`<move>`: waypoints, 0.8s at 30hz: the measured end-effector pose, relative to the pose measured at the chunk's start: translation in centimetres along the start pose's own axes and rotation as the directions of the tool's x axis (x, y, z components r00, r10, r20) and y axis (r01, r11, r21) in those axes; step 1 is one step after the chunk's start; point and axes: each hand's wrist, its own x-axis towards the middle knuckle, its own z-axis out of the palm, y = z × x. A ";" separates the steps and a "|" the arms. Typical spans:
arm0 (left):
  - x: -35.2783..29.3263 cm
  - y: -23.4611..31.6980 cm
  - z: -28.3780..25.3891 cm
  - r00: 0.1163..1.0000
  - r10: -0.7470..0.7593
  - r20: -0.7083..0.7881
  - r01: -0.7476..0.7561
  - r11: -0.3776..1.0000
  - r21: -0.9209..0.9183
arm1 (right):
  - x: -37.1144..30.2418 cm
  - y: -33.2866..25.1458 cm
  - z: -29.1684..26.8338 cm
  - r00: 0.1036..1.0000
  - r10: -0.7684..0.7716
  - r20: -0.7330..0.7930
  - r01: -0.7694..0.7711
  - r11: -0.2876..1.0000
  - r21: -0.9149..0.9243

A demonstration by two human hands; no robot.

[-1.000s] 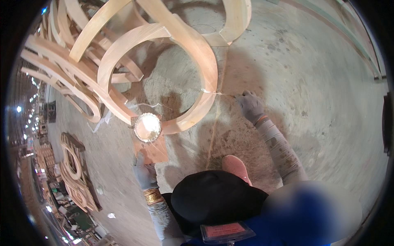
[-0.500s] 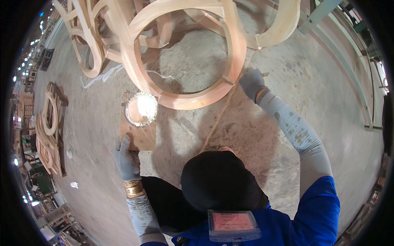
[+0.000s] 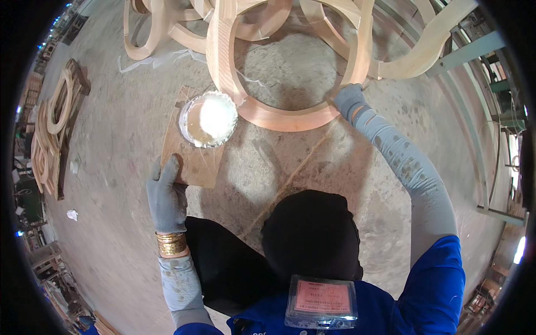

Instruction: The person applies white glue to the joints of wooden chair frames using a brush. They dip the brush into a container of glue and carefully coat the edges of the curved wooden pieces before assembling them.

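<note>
Left of centre, your left hand (image 3: 167, 202) grips a brown board (image 3: 196, 163) bearing a round tub (image 3: 192, 124), while at upper centre your right hand (image 3: 350, 100) curls at the wooden ring (image 3: 290, 120), holding what I cannot tell.

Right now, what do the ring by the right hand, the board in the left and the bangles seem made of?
Ring: wood, apparently unvarnished; pale grain lines show.
Board: probably plywood or fibreboard, uncoated, being flat, brown and matte.
Bangles: likely polished metal, gold and glinting, though coated plastic is possible.
</note>
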 end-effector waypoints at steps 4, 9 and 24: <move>-0.2 0.5 0.1 1.000 0.020 -0.003 -0.020 1.000 -0.004 | 0.4 -0.8 -2.2 0.999 -0.016 0.049 0.018 0.999 -0.033; -0.3 0.5 -0.4 1.000 0.030 -0.002 -0.029 0.999 0.015 | 0.7 -0.4 -4.2 0.993 -0.053 0.107 0.052 0.999 0.012; -0.5 0.4 -1.1 1.000 -0.017 0.019 0.017 1.000 0.025 | 2.0 -0.6 -2.9 0.995 -0.040 0.088 0.039 0.999 0.015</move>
